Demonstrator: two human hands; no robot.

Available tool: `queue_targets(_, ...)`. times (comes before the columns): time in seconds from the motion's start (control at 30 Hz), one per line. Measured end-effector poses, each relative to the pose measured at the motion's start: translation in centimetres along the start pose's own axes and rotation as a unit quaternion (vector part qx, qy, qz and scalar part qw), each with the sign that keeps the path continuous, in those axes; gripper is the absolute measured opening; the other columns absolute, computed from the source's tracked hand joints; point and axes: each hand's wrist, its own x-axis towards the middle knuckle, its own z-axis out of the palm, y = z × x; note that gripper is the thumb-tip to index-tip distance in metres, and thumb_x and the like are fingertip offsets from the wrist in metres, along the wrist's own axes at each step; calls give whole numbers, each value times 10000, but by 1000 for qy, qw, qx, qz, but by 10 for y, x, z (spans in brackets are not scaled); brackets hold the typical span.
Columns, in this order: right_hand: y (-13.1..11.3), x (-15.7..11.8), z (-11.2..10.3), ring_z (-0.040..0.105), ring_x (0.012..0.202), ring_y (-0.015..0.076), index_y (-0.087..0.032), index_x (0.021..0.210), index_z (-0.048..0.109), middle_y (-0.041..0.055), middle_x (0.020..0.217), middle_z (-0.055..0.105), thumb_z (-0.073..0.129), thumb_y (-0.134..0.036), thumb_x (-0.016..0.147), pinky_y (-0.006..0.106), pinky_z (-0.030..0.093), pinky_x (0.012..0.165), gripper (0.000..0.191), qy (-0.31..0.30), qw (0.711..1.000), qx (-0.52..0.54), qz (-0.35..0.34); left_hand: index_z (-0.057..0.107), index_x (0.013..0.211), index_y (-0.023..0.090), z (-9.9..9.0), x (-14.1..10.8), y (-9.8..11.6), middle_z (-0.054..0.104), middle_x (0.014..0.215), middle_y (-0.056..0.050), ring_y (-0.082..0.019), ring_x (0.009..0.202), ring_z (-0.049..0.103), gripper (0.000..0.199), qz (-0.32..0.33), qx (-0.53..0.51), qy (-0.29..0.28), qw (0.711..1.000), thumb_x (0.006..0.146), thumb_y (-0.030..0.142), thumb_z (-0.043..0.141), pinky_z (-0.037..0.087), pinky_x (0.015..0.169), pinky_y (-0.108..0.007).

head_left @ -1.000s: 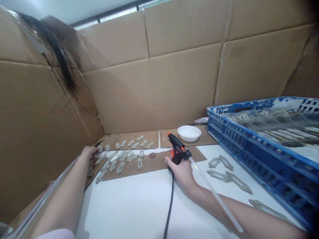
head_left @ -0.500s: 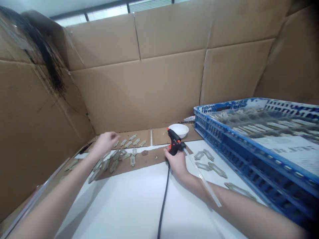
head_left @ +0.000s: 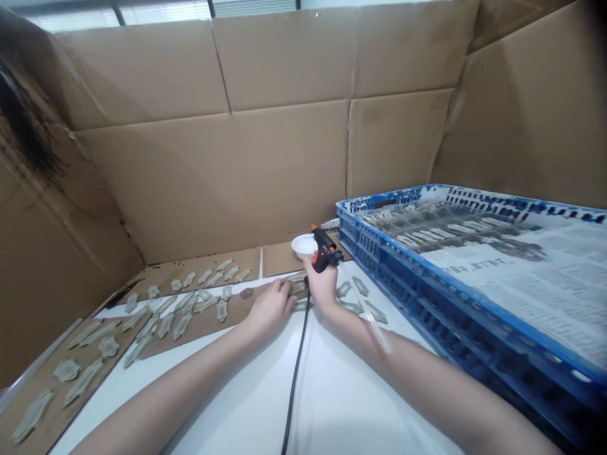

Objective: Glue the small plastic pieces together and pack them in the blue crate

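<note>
My right hand point(head_left: 322, 287) is wrapped round the handle of a black and orange glue gun point(head_left: 325, 246), its nozzle pointing up and away over a white bowl point(head_left: 304, 245). A clear glue stick point(head_left: 365, 306) sticks out of its back, and a black cable point(head_left: 296, 379) runs down from it. Left of the gun, my left hand point(head_left: 272, 304) is closed low over the brown cardboard strip point(head_left: 239, 309); what its fingers hold is too small to make out. Pale, translucent frame-shaped pieces point(head_left: 183, 325) lie on the strip to its left.
A blue crate point(head_left: 398, 259) with rows of pieces and newspaper point(head_left: 531, 284) fills the right side. More pieces lie on cardboard at the left point(head_left: 52, 379) and beside the crate. Cardboard walls point(head_left: 284, 164) surround the white table point(head_left: 237, 404).
The view has turned to the right. My left hand has moved from above the left-hand pieces to beside the glue gun. My right hand still holds the gun.
</note>
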Motion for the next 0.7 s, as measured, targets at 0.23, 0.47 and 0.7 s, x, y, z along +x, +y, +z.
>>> queue_targets(0.23,6,2,1,575,713,177,-166,689,507,55,716,605,540,-358,633,282,417,738,203,-15,999,-26,18,567,806,130,9,25,4,565,894,-147,-254,827,560,208,-52,29,12,998,776,264,411,398,649,-313)
queue_targets(0.47,7,-8,5,583,736,200,-138,793,557,77,753,631,527,-364,659,304,422,726,265,-83,996,-14,11,488,683,151,1,18,-17,525,532,-3,-130,492,523,69,-168,-384,19,907,669,211,519,402,510,-241)
queue_targets(0.7,-16,-43,7,556,661,168,-148,834,552,34,698,595,551,-386,657,291,430,661,296,-196,980,7,8,502,780,126,-13,-69,-35,480,626,8,-86,524,481,171,-310,-595,166,722,631,198,549,408,467,-202)
